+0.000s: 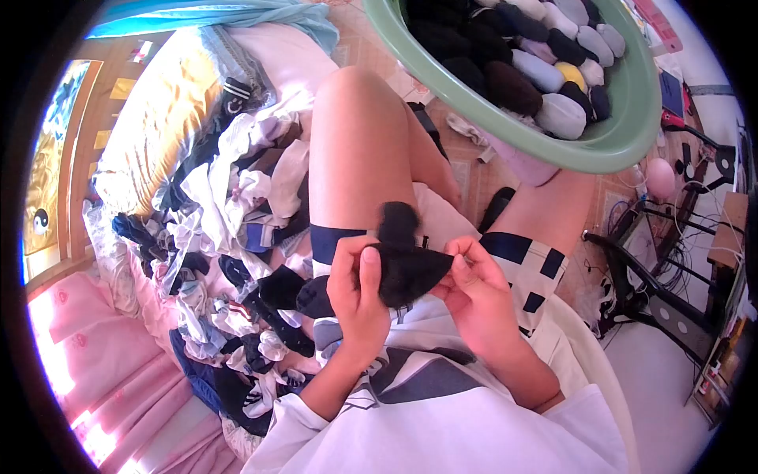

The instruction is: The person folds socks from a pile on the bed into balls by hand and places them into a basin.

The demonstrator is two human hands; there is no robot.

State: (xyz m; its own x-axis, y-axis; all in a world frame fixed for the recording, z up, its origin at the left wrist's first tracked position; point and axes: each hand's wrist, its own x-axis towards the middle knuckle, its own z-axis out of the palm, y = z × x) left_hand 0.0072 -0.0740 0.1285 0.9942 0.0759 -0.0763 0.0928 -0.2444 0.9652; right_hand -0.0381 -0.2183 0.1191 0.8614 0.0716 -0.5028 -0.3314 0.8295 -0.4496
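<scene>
A black sock (407, 272) is stretched between my two hands above my lap, with part of it sticking up at the top. My left hand (357, 296) is closed on its left side, thumb over the fabric. At its right corner, my right hand (478, 292) pinches the edge between thumb and fingers. To the left of my legs lies a loose pile of socks (237, 213) in white, black and grey. Rolled socks (537, 71) of several colours fill a green basin (608, 158) at the upper right.
Pink bedding (118, 363) lies at the lower left, and a yellow cloth bundle (158, 118) at the upper left. A black metal frame (671, 308) with cables stands on the right. One dark slipper (497, 207) is on the tiled floor between my legs.
</scene>
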